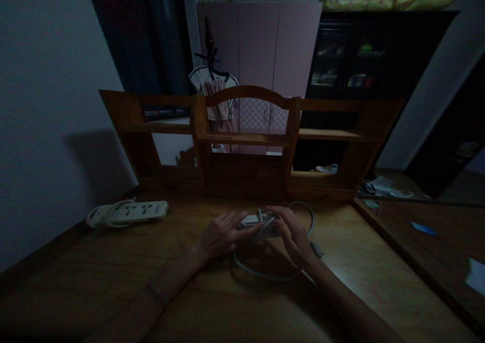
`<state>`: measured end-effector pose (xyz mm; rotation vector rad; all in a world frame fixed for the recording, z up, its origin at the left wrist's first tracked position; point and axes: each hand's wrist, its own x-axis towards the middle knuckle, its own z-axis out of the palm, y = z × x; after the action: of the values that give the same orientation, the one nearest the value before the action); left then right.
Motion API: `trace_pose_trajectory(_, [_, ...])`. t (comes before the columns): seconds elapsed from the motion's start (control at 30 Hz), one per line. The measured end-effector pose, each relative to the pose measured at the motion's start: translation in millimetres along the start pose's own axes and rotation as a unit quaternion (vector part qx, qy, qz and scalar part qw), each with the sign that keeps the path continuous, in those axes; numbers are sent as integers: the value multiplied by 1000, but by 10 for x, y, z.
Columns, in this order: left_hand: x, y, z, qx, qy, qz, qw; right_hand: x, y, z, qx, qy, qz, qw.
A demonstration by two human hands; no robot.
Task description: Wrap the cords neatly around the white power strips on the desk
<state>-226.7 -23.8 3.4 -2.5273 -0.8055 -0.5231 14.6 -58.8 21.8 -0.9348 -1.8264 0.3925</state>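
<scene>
A white power strip (249, 221), partly covered by my fingers, sits just above or on the desk between my two hands. My left hand (223, 234) grips its left end, thumb in front and fingers over the far side. At the other end, my right hand (294, 236) closes on the strip and the cord by it. Short stretches of the cord cross over the strip. The rest of the grey-white cord (265, 277) loops on the desk in front of and behind my right hand, and its plug (317, 250) lies just right of that wrist.
Another white power strip (147, 210) with its cord wound around it lies at the desk's left. A wooden shelf unit (246, 140) stands along the back of the wooden desk (182, 292). To the right, a lower brown surface (409, 252) holds a blue card (423, 228).
</scene>
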Motion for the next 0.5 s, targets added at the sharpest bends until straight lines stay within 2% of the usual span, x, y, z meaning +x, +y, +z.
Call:
trace_pose_trajectory(0.2, [27,14,33,4,-2,-47,999,25,124,50,-90,15,-39,995])
trace_pose_trajectory(0.3, [30,3,42,-17,10,-97,995,41,175,61,-116,42,-57,991])
trace_pose_trajectory(0.4, [28,-51,58,-66,41,-215,973,27,172,77,-112,53,-62,990])
trace_pose_trajectory(0.5, [23,-145,76,-115,115,-343,925,-10,125,90,-69,3,-34,997])
